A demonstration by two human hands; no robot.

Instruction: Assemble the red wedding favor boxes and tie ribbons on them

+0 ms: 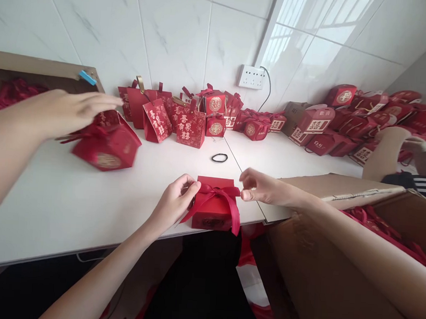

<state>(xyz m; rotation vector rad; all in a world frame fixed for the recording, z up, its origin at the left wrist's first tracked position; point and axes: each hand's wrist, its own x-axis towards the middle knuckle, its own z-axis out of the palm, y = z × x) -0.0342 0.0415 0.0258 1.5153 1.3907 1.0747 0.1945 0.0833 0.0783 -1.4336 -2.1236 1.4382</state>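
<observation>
Left of the person's fingers, a co-worker's hand [81, 109] is near a blurred gift box [107, 148]. The left hand [177, 196] curls its fingers at a ribbon bow [217, 192] — pinching it or not, I cannot tell. The red box [213, 208] sits between both hands' fingers; the right hand [262, 186] holds thumb and fingers apart beside the bow.

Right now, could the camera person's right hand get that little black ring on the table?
Probably yes: the right hand looks open beside the red bow, and only white tabletop seems to lie between it and the black ring.
</observation>
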